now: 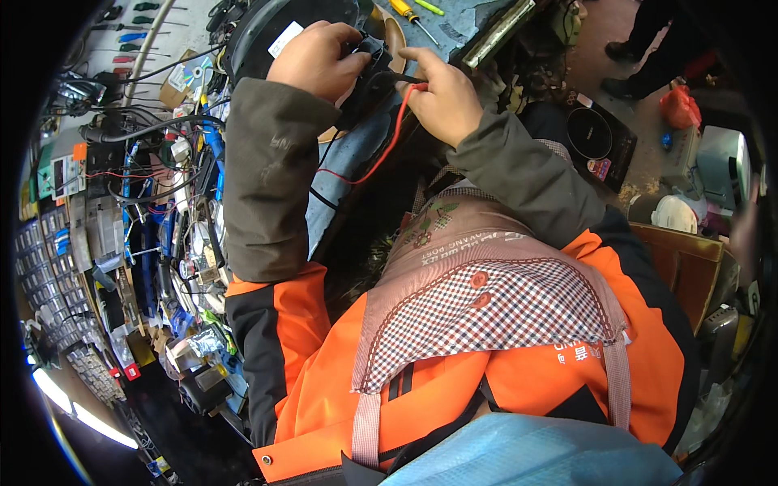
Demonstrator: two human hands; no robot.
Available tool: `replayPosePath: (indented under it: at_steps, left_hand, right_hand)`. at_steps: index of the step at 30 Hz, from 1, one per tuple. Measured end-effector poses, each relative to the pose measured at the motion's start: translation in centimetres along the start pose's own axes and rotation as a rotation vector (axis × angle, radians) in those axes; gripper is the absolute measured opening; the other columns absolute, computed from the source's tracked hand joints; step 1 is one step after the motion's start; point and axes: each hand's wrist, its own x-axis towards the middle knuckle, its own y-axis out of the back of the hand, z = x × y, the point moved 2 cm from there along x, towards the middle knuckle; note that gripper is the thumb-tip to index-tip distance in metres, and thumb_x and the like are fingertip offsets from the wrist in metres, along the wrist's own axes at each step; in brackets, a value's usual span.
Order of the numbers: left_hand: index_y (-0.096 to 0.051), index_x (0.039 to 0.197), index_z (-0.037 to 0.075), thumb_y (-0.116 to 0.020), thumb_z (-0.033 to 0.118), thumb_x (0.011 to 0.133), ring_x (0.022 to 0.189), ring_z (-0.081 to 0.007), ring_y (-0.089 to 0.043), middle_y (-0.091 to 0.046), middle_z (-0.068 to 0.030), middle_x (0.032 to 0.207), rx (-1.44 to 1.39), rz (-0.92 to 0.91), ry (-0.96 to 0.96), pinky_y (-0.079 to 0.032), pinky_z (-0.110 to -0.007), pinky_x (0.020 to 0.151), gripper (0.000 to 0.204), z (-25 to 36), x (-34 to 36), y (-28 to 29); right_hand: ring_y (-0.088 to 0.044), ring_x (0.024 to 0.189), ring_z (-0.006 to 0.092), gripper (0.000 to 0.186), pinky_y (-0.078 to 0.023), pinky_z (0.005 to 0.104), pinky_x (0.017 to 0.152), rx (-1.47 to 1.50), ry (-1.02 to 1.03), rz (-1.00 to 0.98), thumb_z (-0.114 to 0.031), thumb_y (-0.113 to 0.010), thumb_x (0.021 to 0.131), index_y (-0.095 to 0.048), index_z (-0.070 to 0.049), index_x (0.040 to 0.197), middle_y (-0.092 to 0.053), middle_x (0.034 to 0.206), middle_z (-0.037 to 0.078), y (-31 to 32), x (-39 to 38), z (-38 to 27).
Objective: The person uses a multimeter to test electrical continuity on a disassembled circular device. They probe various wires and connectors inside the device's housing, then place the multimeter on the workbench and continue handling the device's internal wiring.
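Observation:
Both of my hands work close together at the top of the view, over a round black appliance housing (258,40) with a white label (285,39). My left hand (318,61) is closed, with thumb and forefinger pinching a small black part (374,47) at the housing's edge. My right hand (446,95) is closed around a slim black test probe that points left toward that part. A red test lead (395,138) runs out beside the right fingers and curves down to the left. The exact contact point of the probe is hidden by the fingers.
The blue bench top (454,23) carries a yellow-handled screwdriver (403,10) and a green pen-like stick (429,6). Cluttered cables, tools and parts crowd the left side. An induction cooker (590,134) stands right, with a person's shoes (622,87) beyond it.

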Motion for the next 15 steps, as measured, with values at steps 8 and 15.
replayPosePath:
  at_steps: [8, 15]
  left_hand:
    - [-0.078, 0.118, 0.002, -0.080, 0.023, 0.089, 0.104, -0.0361, -0.075, -0.077, -0.0188, 0.112, -0.011, -0.088, 0.221, -0.059, -0.040, 0.092, 0.036, 0.3, 0.6, -0.9]
    - [-0.072, 0.119, -0.003, -0.079, 0.017, 0.088, 0.094, -0.0258, -0.076, -0.077, -0.0157, 0.102, -0.115, -0.016, 0.179, -0.060, -0.036, 0.086, 0.038, -0.6, 0.2, -0.6]
  right_hand:
    - [-0.073, 0.095, 0.0209, 0.053, -0.057, 0.0345, 0.089, 0.174, -0.096, -0.140, -0.010, -0.076, 0.094, -0.062, -0.005, 0.146, -0.078, 0.108, 0.016, -0.6, 1.1, 0.6]
    - [-0.071, 0.096, 0.0133, 0.058, -0.057, 0.0291, 0.089, 0.445, -0.095, -0.120, 0.002, -0.071, 0.097, -0.059, -0.010, 0.152, -0.075, 0.116, 0.011, -1.9, 0.6, 0.2]
